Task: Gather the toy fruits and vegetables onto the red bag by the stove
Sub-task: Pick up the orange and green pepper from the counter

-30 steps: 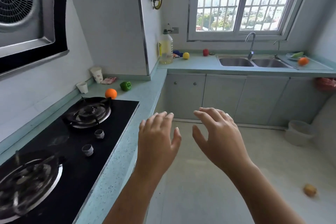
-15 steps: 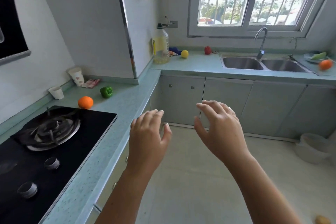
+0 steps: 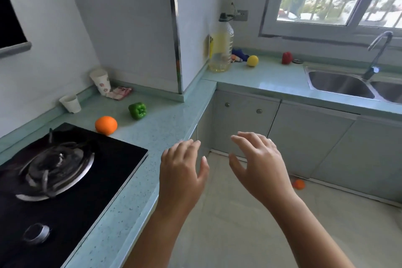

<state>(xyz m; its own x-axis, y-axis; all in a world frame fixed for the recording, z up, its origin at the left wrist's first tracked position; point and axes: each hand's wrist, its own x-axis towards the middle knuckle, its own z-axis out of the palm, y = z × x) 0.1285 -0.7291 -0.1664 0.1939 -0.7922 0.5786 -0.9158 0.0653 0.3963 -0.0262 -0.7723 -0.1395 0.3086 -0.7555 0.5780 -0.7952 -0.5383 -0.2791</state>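
A toy orange (image 3: 106, 125) lies on the teal counter just beyond the black stove (image 3: 65, 178). A green toy pepper (image 3: 137, 110) sits right of it. A folded red-and-white bag (image 3: 120, 92) rests against the back wall behind them. Farther off, a yellow toy fruit (image 3: 252, 60) and a red toy pepper (image 3: 286, 58) lie on the counter under the window. A small orange toy (image 3: 299, 184) lies on the floor by the cabinets. My left hand (image 3: 181, 172) and my right hand (image 3: 260, 165) hover open and empty over the floor, right of the counter edge.
Two paper cups (image 3: 70, 103) stand by the wall near the stove. An oil bottle (image 3: 220, 50) and blue items (image 3: 239, 55) sit in the corner. A double sink (image 3: 341, 85) with a tap lies at right. Cabinet doors (image 3: 245, 124) run below.
The view has swung left and closer to the counter corner; the stove's near burner has left the frame. Both hands stay open in front. A small orange toy on the floor has come into view.
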